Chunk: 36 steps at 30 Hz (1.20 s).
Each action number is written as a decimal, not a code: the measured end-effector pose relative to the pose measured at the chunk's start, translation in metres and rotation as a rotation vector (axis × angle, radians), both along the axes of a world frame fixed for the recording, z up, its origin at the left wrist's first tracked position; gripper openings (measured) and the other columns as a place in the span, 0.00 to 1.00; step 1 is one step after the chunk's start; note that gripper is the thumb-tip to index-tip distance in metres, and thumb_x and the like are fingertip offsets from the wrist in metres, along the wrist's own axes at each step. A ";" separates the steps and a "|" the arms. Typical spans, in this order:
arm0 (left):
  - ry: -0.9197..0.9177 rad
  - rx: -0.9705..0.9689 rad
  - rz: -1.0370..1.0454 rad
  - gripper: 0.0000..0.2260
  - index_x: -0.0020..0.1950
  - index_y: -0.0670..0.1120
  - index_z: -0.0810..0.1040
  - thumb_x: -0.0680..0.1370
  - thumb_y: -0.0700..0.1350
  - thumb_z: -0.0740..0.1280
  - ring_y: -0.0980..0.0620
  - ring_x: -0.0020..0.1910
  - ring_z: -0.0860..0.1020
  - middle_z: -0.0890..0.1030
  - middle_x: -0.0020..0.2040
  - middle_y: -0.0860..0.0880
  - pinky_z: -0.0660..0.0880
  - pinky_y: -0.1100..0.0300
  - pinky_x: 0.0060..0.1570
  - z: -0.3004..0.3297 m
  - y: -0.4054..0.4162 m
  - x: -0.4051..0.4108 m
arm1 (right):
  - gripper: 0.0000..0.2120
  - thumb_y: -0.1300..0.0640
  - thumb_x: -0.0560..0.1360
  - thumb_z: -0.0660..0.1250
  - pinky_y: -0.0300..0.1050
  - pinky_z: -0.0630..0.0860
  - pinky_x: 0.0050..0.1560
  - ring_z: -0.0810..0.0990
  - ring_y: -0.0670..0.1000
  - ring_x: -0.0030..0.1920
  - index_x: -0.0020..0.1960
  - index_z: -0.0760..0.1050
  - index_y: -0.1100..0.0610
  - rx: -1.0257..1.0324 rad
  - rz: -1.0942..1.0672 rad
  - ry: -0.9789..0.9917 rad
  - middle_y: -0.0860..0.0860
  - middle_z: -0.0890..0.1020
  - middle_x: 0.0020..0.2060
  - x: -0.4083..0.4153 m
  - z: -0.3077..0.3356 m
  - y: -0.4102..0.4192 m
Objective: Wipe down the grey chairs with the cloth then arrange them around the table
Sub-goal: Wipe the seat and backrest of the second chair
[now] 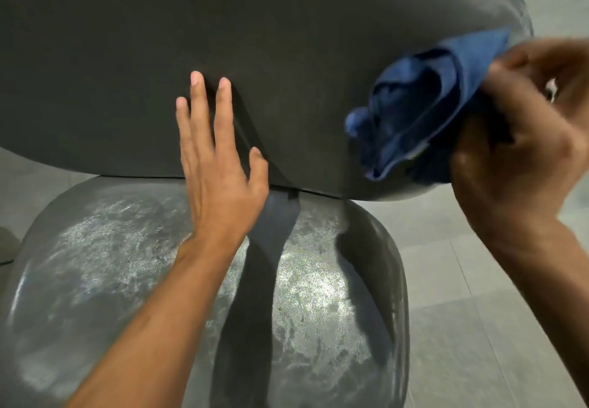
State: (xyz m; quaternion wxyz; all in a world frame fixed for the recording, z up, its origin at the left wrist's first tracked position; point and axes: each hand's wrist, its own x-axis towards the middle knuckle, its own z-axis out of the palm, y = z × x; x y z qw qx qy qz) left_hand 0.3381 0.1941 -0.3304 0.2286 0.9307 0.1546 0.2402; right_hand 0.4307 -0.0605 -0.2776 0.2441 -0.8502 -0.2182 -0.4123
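Left hand [220, 165] flat, fingers spread on grey chair [255, 56] backrest; right hand [522, 139], blurred, grips blue cloth [420, 104].

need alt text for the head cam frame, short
A person's right hand presses a bunched blue cloth against the right side of a grey chair's backrest, while the left hand rests flat, fingers straight, on the backrest's middle. Below, the chair seat shows pale dusty smears, with a tiled floor beyond.
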 end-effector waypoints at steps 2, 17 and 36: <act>-0.012 -0.035 0.014 0.37 0.84 0.45 0.53 0.78 0.40 0.67 0.41 0.83 0.46 0.48 0.84 0.43 0.44 0.57 0.80 0.001 -0.005 0.001 | 0.07 0.63 0.81 0.66 0.67 0.71 0.43 0.77 0.67 0.48 0.50 0.84 0.59 0.059 0.009 -0.053 0.61 0.81 0.48 0.011 0.014 0.014; -0.030 -0.048 0.008 0.38 0.83 0.41 0.52 0.78 0.38 0.68 0.43 0.83 0.45 0.47 0.84 0.44 0.46 0.53 0.81 0.002 -0.014 0.006 | 0.14 0.59 0.84 0.61 0.52 0.63 0.50 0.72 0.56 0.50 0.49 0.85 0.57 -0.137 0.174 -0.048 0.55 0.84 0.48 0.001 0.006 0.054; 0.006 -0.009 0.051 0.36 0.84 0.45 0.54 0.78 0.37 0.65 0.41 0.83 0.47 0.49 0.84 0.45 0.48 0.50 0.81 0.021 0.019 -0.003 | 0.10 0.62 0.81 0.62 0.54 0.63 0.48 0.76 0.59 0.46 0.57 0.80 0.58 -0.780 0.326 -0.056 0.55 0.80 0.49 0.006 -0.006 0.061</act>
